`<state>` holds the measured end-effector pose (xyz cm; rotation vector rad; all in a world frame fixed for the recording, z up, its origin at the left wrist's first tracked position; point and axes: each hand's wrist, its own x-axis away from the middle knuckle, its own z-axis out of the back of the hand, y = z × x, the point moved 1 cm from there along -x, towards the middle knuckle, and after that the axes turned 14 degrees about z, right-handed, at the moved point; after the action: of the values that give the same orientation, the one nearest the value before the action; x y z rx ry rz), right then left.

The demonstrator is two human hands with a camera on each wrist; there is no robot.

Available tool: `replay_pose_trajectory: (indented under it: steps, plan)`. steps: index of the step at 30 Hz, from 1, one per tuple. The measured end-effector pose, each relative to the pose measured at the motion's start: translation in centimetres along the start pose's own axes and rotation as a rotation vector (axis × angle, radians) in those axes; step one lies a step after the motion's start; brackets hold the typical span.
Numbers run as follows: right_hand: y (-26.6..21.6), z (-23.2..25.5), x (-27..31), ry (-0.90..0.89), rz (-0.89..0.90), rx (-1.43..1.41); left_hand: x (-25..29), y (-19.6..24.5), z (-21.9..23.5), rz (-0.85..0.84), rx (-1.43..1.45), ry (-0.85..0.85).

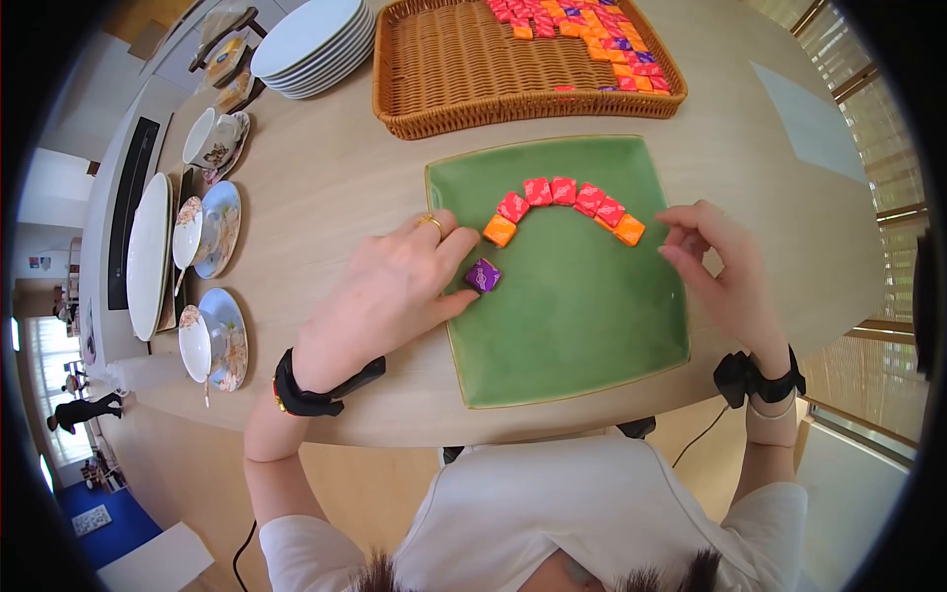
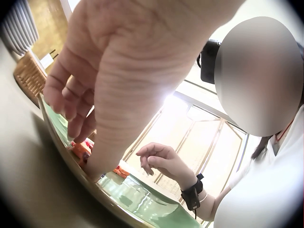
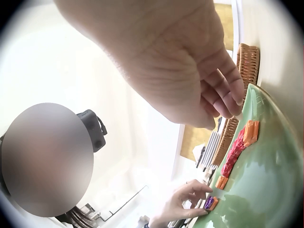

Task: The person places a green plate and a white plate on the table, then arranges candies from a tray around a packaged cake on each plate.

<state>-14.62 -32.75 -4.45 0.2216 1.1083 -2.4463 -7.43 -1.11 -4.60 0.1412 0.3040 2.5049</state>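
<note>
On the square green plate (image 1: 582,326), wrapped candies form an arch: red candies (image 1: 563,190) along the top, an orange candy (image 1: 499,231) at its left end and another orange candy (image 1: 629,230) at its right. Below the left end sits a purple candy (image 1: 482,275), stacked on an orange candy (image 3: 215,204) in the right wrist view. My left hand (image 1: 400,281) reaches over the plate's left edge, thumb beside the purple candy and index finger slightly apart above it. Loosely bent and holding nothing, my right hand (image 1: 718,252) hovers by the plate's right edge.
A wicker tray (image 1: 444,120) with many wrapped candies at its right stands behind the plate. Stacked white plates (image 1: 311,49) are at the back left. Floral cups on blue saucers (image 1: 229,340) line the left side. A pale sheet (image 1: 804,123) lies at the right.
</note>
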Motion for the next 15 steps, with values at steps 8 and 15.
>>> replay_pose_trajectory:
  steps: [8, 15]
  plan:
    - [0.4, 0.1, 0.3, 0.018, -0.008, 0.013, 0.2, 0.6, -0.7, 0.098, 0.002, -0.060]
    - [0.6, 0.0, 0.3, 0.006, -0.021, 0.014, -0.2, 1.7, -1.6, 0.153, -0.032, -0.048]
